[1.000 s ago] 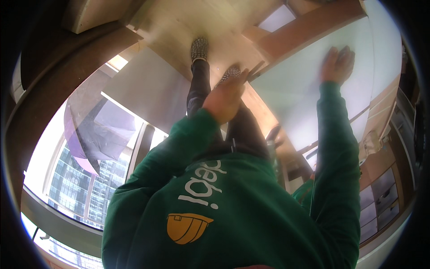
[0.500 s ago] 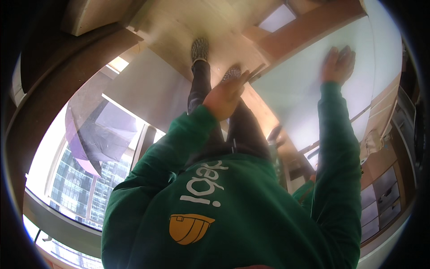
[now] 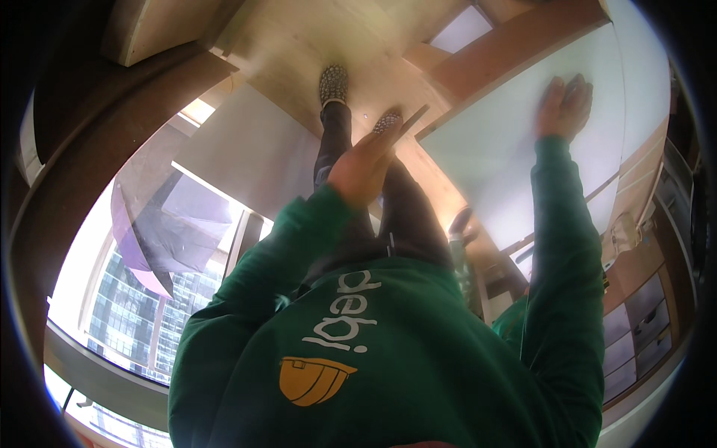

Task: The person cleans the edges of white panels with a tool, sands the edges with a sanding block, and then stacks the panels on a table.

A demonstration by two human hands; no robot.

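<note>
My left hand [image 3: 364,170] is closed round a thin, flat, brownish strip [image 3: 417,119], in front of my legs. The strip sticks out past the fingers toward the upper right; its kind does not show. My right hand [image 3: 565,108] is stretched out at the far right, against a large pale glossy panel [image 3: 493,164]. Its fingers are extended, with dark shading between them. Whether the palm presses the surface, I cannot tell.
A reddish-brown board [image 3: 515,56] borders the panel's far edge. Wooden floor [image 3: 299,37] lies under my shoes [image 3: 334,84]. At left, a purple and grey umbrella [image 3: 183,220] hangs before a bright window [image 3: 119,313]. Wall cabinets [image 3: 635,336] stand at right.
My left hand has shifted slightly down and left, carrying the strip along. The right hand stays in nearly the same place on the panel.
</note>
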